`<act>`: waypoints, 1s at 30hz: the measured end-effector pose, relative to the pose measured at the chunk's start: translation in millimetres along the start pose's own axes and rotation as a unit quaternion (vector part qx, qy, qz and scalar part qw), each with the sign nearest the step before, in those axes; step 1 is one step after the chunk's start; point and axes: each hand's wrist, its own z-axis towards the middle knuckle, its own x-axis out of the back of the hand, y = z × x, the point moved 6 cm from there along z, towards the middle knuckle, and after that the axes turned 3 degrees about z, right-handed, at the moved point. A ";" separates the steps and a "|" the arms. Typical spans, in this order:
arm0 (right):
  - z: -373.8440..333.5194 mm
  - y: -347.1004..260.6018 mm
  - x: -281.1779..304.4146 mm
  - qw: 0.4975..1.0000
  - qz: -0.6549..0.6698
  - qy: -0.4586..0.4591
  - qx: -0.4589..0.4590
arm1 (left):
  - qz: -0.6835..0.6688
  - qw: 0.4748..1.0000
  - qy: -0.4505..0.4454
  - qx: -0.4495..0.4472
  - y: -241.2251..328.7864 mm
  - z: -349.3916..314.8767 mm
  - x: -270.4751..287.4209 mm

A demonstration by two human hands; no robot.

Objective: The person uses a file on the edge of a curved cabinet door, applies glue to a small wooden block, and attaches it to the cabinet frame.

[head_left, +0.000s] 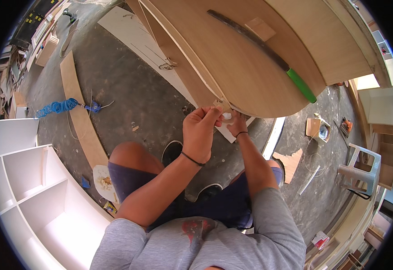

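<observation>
A large curved wooden panel [259, 72] stands in front of me, its pale edge strip [185, 58] running down to the rounded near corner. My left hand [199, 130] is closed in a pinch at that corner, beside a small tan piece [219, 104] with a ragged outline; what lies between thumb and finger is too small to name. Close by on the right, my right hand [238, 125] reaches to the underside of the same corner. Its fingers are partly hidden there. On top of the panel lies a long file [259, 42] with a green handle, next to a small square wooden piece [260, 29].
White open shelving [48, 198] stands at the lower left. A blue coiled air hose [57, 108] with a blow gun crosses a long board [80, 108]. A white board [147, 54] lies under the panel's left side. At right are a grey stool [363, 164] and an opened carton [313, 127].
</observation>
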 end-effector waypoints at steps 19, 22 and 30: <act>-79.6 -203.7 176.3 0.760 0.643 -0.055 -0.069 | -0.022 1.000 0.005 -0.010 8.7 3.8 -1.8; -79.9 -204.2 177.6 0.741 0.668 0.001 -0.072 | -0.019 1.000 0.012 -0.009 4.5 4.6 0.3; -73.6 -209.4 176.8 0.703 0.699 0.054 -0.119 | -0.017 1.000 0.013 -0.006 -0.7 5.9 -1.1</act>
